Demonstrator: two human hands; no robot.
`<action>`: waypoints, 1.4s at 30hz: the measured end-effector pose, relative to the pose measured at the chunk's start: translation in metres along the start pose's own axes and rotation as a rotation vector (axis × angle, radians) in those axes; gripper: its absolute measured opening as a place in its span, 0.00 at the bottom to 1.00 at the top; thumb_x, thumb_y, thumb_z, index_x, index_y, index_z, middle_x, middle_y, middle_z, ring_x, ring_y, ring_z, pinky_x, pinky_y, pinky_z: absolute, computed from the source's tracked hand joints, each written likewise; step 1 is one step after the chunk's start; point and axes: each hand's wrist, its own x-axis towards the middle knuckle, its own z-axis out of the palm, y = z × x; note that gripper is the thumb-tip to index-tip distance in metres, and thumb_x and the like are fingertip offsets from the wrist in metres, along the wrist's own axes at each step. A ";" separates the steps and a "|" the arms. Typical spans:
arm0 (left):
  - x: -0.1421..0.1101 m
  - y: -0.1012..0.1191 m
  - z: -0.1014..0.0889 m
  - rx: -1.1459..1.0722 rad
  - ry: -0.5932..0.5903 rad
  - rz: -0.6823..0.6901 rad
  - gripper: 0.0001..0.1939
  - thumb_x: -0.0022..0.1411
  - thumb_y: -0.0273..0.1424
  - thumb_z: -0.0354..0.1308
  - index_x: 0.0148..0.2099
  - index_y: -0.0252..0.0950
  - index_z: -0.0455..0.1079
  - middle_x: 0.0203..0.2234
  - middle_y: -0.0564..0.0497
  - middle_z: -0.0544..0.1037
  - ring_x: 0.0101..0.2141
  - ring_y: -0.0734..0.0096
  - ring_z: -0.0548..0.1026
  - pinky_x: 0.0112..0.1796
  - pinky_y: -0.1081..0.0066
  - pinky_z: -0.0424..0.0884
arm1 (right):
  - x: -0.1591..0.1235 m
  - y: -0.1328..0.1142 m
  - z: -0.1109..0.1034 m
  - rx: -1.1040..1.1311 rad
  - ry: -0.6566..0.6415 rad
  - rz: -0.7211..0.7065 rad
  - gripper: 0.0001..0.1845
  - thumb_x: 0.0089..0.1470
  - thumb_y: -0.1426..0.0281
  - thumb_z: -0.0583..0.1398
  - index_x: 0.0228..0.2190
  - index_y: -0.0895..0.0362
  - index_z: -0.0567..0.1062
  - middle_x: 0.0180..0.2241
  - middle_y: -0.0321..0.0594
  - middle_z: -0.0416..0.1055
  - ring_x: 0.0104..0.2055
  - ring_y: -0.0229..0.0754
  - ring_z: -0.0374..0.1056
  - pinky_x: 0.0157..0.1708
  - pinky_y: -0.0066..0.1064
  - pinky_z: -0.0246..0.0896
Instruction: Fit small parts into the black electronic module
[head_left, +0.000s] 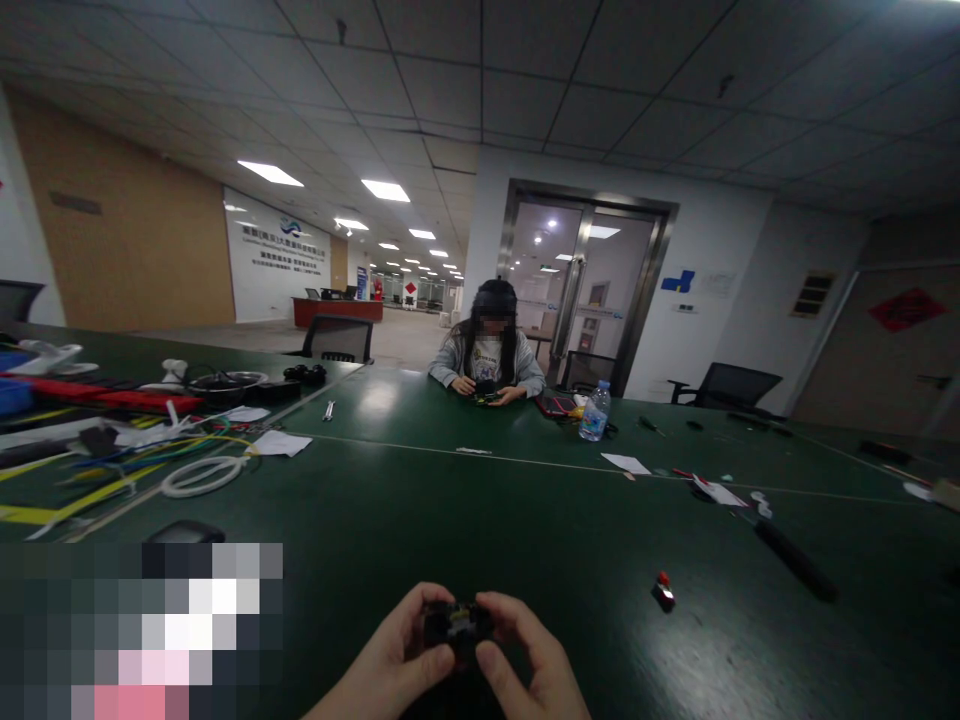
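My left hand (409,645) and my right hand (525,650) are both closed around a small black device (459,622), thumbs in front and fingers behind. It has dark rounded ends and a yellowish and grey middle, but its exact kind is too dark to make out. Both hands hold it just above the green table (360,570), near the front edge. To the right of my right hand lies a small red and black object (664,592) with a bright glint on it.
Across the table sits a person (491,350) whose hands are on a dark object. A water bottle (595,412) stands beside them. Wires and a white cable coil (204,477) clutter the left. A black rod (795,560) and paper scraps lie right. The lower left is pixelated.
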 end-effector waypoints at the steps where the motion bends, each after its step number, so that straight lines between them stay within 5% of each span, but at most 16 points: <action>1: 0.000 0.000 0.000 -0.002 0.001 -0.003 0.21 0.49 0.42 0.66 0.42 0.38 0.65 0.34 0.50 0.74 0.35 0.65 0.71 0.36 0.66 0.63 | 0.000 0.000 0.000 -0.002 -0.008 0.016 0.19 0.52 0.62 0.57 0.46 0.52 0.70 0.45 0.44 0.71 0.45 0.47 0.67 0.46 0.37 0.62; 42: 0.000 -0.003 -0.006 0.054 0.037 -0.033 0.24 0.46 0.41 0.68 0.43 0.39 0.66 0.33 0.50 0.75 0.35 0.63 0.71 0.35 0.68 0.61 | -0.002 -0.002 0.004 0.037 -0.004 0.043 0.17 0.51 0.65 0.57 0.44 0.53 0.70 0.42 0.43 0.71 0.43 0.46 0.67 0.45 0.37 0.61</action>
